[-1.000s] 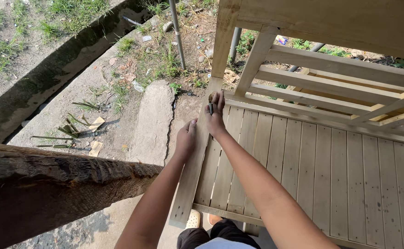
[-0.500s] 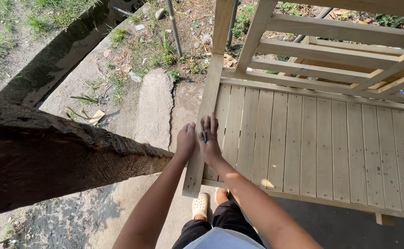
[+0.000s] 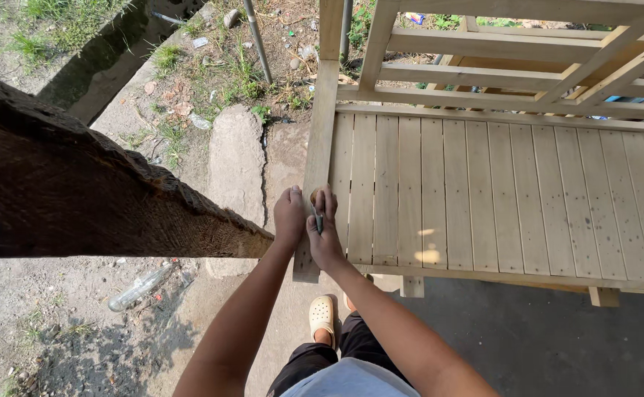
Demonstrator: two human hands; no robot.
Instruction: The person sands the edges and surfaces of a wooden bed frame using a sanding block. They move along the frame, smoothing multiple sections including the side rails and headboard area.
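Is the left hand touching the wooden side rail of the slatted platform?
Touching. The head view shows the left hand pressed flat on the side rail, no gap visible.

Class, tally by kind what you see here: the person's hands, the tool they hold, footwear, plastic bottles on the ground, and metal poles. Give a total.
Hands: 2, left hand and right hand
Small dark tool: 1
Pale clog: 1
Clear plastic bottle: 1
Metal poles: 2
Total: 7

Pale wooden slatted platform (image 3: pixel 498 191), railing behind. Left hand (image 3: pixel 289 215) is rested on the edge board (image 3: pixel 320 140); a small dark tool (image 3: pixel 318 220) is held against it by the right hand (image 3: pixel 325 234). Dark log (image 3: pixel 65 198) at left.
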